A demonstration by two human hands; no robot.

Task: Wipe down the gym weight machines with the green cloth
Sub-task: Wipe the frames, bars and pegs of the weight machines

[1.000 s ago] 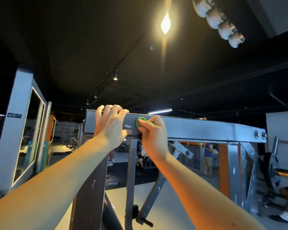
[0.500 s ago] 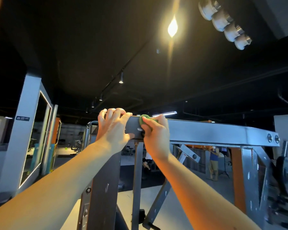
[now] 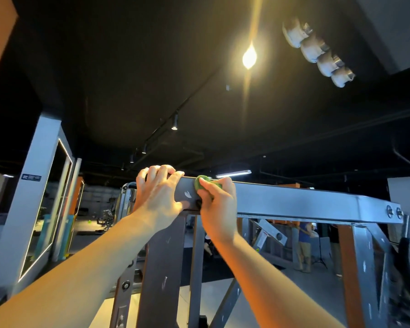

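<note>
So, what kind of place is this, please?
Most likely a gym. The left hand grips a weight machine's steel beam, the right hand holds a green cloth on it, and more exercise machines stand beyond, near a tall mirror.

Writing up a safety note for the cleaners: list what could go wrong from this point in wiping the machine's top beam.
The green cloth is a small wad under the right hand; it could slip out and leave bare fingers rubbing metal.
The left hand hooks over the top beam with both arms stretched up; a slip there may cost balance.
Wiping rightward, the bolts at the far end might snag cloth or knuckles.
</note>
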